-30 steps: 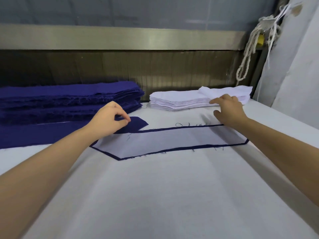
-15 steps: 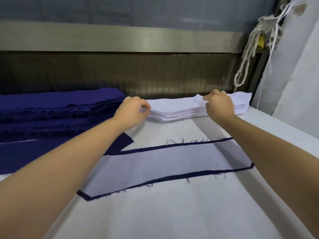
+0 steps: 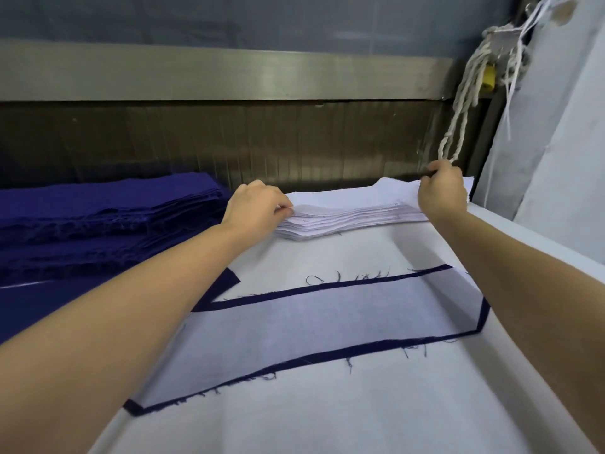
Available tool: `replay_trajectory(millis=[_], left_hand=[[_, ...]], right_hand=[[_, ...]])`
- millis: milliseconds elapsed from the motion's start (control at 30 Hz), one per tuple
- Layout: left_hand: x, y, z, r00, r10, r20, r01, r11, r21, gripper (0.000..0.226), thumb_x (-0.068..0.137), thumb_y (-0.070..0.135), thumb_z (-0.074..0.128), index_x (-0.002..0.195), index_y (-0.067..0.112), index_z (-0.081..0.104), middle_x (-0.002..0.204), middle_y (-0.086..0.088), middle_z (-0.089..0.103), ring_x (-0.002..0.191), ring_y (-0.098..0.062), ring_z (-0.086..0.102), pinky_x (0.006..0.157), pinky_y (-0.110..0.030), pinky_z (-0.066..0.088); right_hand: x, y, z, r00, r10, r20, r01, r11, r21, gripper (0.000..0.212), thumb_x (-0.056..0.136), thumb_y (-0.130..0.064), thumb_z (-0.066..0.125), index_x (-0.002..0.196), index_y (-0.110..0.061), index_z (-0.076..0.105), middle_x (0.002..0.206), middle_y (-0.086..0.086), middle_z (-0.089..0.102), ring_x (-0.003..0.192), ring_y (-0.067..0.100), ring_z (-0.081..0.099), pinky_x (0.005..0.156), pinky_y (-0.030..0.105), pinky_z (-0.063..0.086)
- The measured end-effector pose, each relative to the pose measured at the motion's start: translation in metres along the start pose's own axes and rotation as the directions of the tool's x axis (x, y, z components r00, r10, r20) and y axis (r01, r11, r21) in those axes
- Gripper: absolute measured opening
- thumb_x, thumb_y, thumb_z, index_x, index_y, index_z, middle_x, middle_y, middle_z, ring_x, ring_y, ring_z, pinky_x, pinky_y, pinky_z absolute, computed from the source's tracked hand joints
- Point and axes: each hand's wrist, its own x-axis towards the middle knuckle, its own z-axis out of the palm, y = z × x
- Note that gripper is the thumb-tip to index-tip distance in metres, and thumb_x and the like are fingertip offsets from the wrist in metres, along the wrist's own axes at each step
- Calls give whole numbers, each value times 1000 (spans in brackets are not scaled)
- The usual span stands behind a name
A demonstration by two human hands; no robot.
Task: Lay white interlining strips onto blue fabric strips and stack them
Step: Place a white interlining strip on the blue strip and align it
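The left hand (image 3: 258, 204) and right hand (image 3: 442, 191) are pinching opposite ends of the top white interlining strip (image 3: 343, 201) on its stack (image 3: 327, 226) at 12 o'clock (fingers curled). An interlined blue fabric strip (image 3: 135, 408) is lying at 6 o'clock.

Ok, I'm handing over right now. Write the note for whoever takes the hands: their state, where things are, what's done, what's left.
Left hand: pinches the left end of the top interlining strip on the white stack.
Right hand: grips that strip's right end, slightly raised.
Blue stack: far left, with a loose blue strip in front of it.
Done: one finished pair lies mid-table, interlining on blue.
Left: probably lift this strip, lay it on the loose blue strip, stack, repeat.
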Motion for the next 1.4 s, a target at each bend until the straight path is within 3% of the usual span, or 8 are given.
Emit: replay_trajectory(millis=[167, 400, 633, 833, 933, 1133, 1267, 1400], left_hand=[[2, 1, -4, 998, 1, -63, -1, 1000, 1, 18, 93, 25, 58, 103, 18, 72, 105, 3, 68, 103, -22, 48, 82, -29, 31], [-3, -6, -13, 993, -32, -117, 29, 999, -25, 18, 93, 26, 57, 100, 17, 70, 101, 3, 64, 98, -19, 50, 74, -37, 46], [-13, -11, -20, 987, -86, -139, 76, 994, -74, 19, 95, 26, 52, 102, 17, 67, 100, 3, 61, 91, -24, 58, 76, -41, 50], [-32, -16, -29, 979, -123, -163, 98, 984, -150, 14, 96, 22, 48, 95, 16, 61, 82, 2, 65, 55, -9, 63, 67, -33, 51], [-43, -20, -32, 978, -134, -160, 98, 972, -213, 13, 97, 18, 48, 99, 11, 60, 76, 0, 64, 62, -8, 65, 62, -22, 45], [-71, -29, -43, 976, -130, -174, 84, 964, -251, 15, 95, 15, 51, 102, 6, 62, 85, -4, 67, 72, -16, 62, 70, -30, 50], [-91, -33, -50, 976, -100, -192, 54, 971, -233, 16, 94, 15, 54, 102, 6, 64, 85, 2, 66, 75, -11, 59, 70, -25, 45], [-114, -37, -59, 977, -68, -202, 22, 975, -220, 13, 93, 14, 56, 101, 7, 65, 84, 5, 66, 73, -5, 58, 68, -16, 43]], right_hand=[[-6, 9, 2, 998, 49, 41, -55, 983, 175, 46, 85, 7, 46, 129, -7, 48, 129, 12, 53, 116, 30, 51, 91, 32, 43], [-8, 13, 3, 992, -50, 115, 11, 946, 324, 43, 81, 3, 49, 122, -8, 56, 122, 8, 58, 102, 17, 51, 82, 23, 39], [-9, 14, 13, 983, -108, 151, 87, 987, 134, 50, 87, -3, 59, 135, -6, 46, 127, 12, 55, 113, 28, 53, 89, 28, 42], [-4, 12, 13, 983, 140, 121, -163, 964, 208, 31, 85, -10, 64, 116, -9, 63, 110, 11, 63, 85, 24, 57, 72, 25, 42], [-5, 13, 10, 975, 203, 96, -222, 936, 273, 16, 83, -8, 61, 95, -15, 70, 96, 6, 64, 81, 22, 55, 70, 25, 41], [-14, 11, -2, 975, 215, 59, -220, 897, 383, 21, 83, -5, 56, 87, -20, 71, 64, -4, 55, 55, 10, 46, 50, 20, 36], [-25, 8, -14, 990, 132, 50, -141, 939, 314, 21, 87, -8, 56, 92, -21, 72, 80, -1, 61, 63, 15, 50, 53, 21, 37], [-42, 8, -28, 999, 22, 35, -29, 978, 206, 21, 91, -14, 52, 96, -22, 70, 86, -4, 60, 74, 23, 59, 75, 31, 50]])
